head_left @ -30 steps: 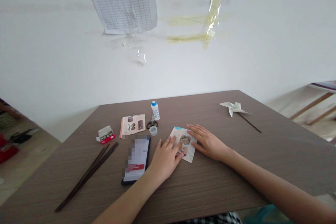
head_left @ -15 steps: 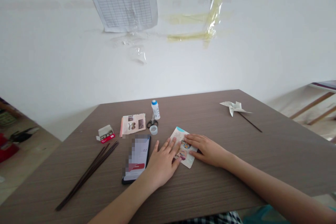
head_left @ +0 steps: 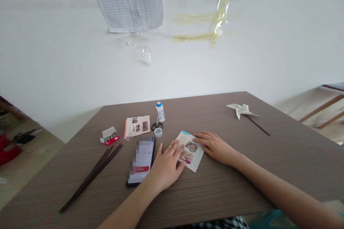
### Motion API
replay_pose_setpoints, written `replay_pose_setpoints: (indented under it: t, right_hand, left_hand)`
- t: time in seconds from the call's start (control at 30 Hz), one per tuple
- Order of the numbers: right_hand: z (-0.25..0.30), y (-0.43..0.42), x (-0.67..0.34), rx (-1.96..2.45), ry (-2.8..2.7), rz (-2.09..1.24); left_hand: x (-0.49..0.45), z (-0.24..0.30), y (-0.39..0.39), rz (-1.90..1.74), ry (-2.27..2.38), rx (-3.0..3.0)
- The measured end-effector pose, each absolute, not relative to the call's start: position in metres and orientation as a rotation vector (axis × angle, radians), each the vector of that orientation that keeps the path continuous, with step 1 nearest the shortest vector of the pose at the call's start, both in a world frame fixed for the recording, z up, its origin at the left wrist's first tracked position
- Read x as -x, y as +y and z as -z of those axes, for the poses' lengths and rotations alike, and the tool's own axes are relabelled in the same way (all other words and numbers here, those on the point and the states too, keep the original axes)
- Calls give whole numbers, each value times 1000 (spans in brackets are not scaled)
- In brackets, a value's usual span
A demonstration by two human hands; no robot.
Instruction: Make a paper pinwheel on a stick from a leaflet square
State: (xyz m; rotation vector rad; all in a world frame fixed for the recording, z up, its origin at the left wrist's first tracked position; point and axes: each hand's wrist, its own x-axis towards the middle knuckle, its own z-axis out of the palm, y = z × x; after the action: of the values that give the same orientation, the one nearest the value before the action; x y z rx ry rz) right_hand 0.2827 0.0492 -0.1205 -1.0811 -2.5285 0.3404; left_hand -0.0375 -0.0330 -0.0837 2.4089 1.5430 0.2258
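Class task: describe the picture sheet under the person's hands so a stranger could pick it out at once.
On the brown table, find the person's left hand and right hand. Under their fingers lies a printed sheet with a teal corner, the only paper touched.

The phone (head_left: 141, 161) just beside the left grip (head_left: 166, 168) is blurred. The right grip (head_left: 215, 146) covers part of the paper (head_left: 191, 154).

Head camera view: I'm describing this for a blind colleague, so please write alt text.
The left hand and right hand rest on a folded printed paper on a wood-grain table. A smartphone lies beside the left hand. Farther off are scissors, a blue-capped white bottle, dark sticks and a paper pinwheel.
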Motion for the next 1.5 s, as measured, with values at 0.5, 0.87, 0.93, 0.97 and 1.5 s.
replay_pose_setpoints:
  t: [0.5,0.87,0.93,0.97,1.5]
  right_hand:
    - [118,56,-292,965,-2445,-375]
    - [103,50,-294,743,-2524,-619]
    - [103,51,-294,747,-2525,-622]
    - [104,51,-294,753,-2523,-624]
    - [96,44,-291,787,-2508,-584]
  left_hand:
    - [37,71,-30,-180,1512,-2357]
    - [51,69,-16,-173,1403,-2338]
    - [51,67,-15,-160,1395,-2327]
    - [52,67,-15,-163,1391,-2325]
    - [53,69,-15,-288,1434,-2375]
